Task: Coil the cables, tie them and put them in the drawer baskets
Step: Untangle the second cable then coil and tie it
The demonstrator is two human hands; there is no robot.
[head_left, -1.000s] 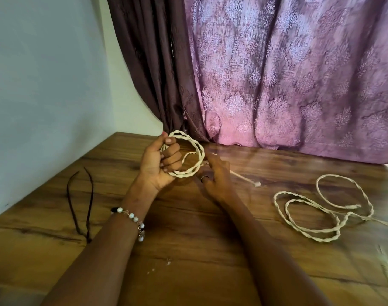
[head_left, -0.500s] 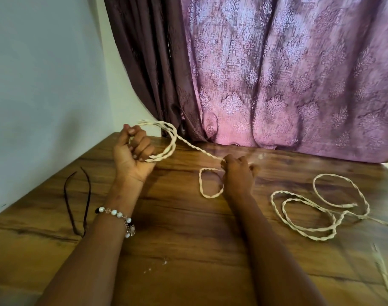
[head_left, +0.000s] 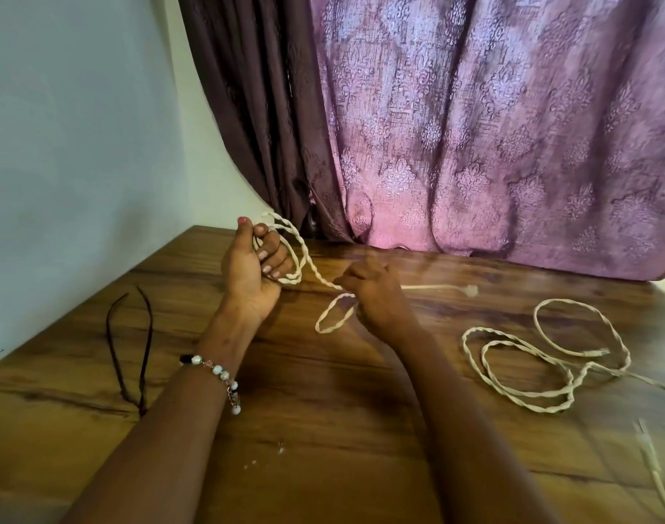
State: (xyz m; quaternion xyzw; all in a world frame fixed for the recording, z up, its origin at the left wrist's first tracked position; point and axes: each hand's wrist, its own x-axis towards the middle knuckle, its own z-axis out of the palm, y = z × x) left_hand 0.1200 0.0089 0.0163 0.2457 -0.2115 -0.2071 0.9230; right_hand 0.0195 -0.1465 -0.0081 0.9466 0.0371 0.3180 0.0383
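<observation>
A cream twisted cable [head_left: 308,259] runs between my hands above the wooden table [head_left: 323,402]. My left hand [head_left: 253,268] grips a small coil of it, fingers curled round the loops. My right hand [head_left: 376,293] pinches the same cable further along; a loose loop hangs below that hand and the cable's free end with a small plug [head_left: 471,290] lies on the table to the right. A second cream twisted cable [head_left: 527,357] lies in loose loops on the table at the right, apart from both hands.
A thin dark cord [head_left: 134,349] lies on the table at the left. Another pale cable end [head_left: 654,470] shows near the right edge. A purple patterned curtain [head_left: 474,126] hangs behind the table, and a pale wall [head_left: 77,145] stands at the left.
My hands have drawn apart since a second ago: the left hand moved left with the coil, the right hand pulled out a stretch of cable. The free end now lies further right.
</observation>
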